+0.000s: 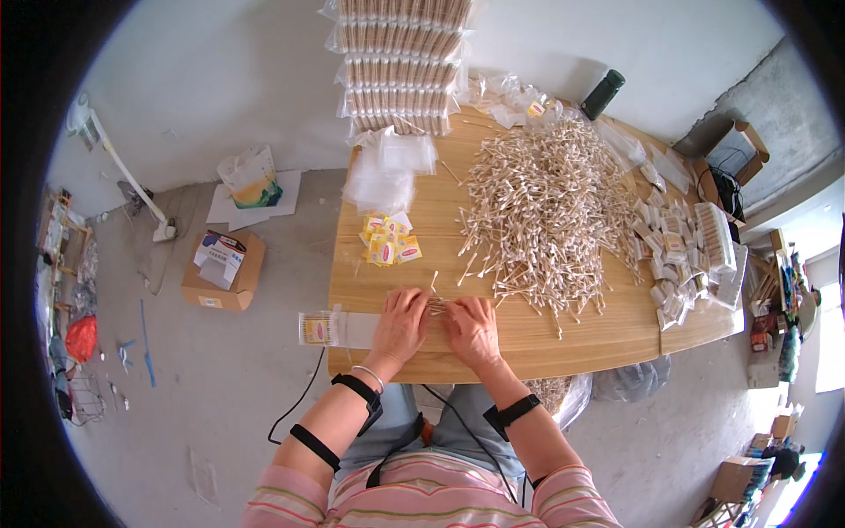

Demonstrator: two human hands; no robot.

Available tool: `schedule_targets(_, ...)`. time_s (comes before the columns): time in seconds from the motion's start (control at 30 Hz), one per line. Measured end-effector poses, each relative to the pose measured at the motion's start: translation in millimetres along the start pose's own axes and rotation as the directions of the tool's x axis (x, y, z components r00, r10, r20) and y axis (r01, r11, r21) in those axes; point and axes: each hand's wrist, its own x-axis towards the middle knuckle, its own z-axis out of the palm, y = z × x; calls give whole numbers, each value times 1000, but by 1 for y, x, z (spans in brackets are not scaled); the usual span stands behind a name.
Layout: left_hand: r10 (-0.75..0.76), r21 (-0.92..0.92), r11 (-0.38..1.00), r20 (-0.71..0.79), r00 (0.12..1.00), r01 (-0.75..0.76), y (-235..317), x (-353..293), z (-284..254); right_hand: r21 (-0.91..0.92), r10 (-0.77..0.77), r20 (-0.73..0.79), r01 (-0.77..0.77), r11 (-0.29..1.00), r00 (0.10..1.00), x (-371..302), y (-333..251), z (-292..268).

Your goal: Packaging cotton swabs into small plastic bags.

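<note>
Near the table's front edge, my left hand (402,322) and my right hand (473,331) face each other, fingers curled in. Between their fingertips they grip a small bunch of cotton swabs (437,305), and one swab (435,282) sticks up from it. Left of my left hand lies a clear bag (319,329) with a row of swabs and a yellow label inside. A flat clear sheet or bag (356,330) lies between that bag and my left hand. Beyond my right hand spreads a big heap of loose cotton swabs (550,211).
Yellow-and-white cards (389,239) and empty clear bags (387,173) lie at the table's left. Stacked swab packs (396,75) rise behind them. A dark green bottle (603,94) stands at the back; small swab bundles (678,255) pile at right. A cardboard box (224,273) sits on the floor.
</note>
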Motion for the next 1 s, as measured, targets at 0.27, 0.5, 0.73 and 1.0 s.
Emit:
schedule_targets(0.27, -31, -77, 997, -53, 998, 27, -9, -5, 4, -73, 184, -100, -192, 979, 978, -8, 34, -15)
schedule_targets(0.5, 87, -28, 996, 47, 995, -85, -7, -3, -1, -103, 218, -165, -236, 966, 962, 13, 38, 3)
schedule_targets(0.73, 192, -7, 981, 115, 975, -193, -5, -5, -3, 80, 72, -8, -71, 994, 997, 33, 11, 17)
schedule_targets(1.0, 106, 42, 993, 48, 993, -108, 4, 0, -6, -303, 114, -103, -140, 942, 988, 51, 50, -4)
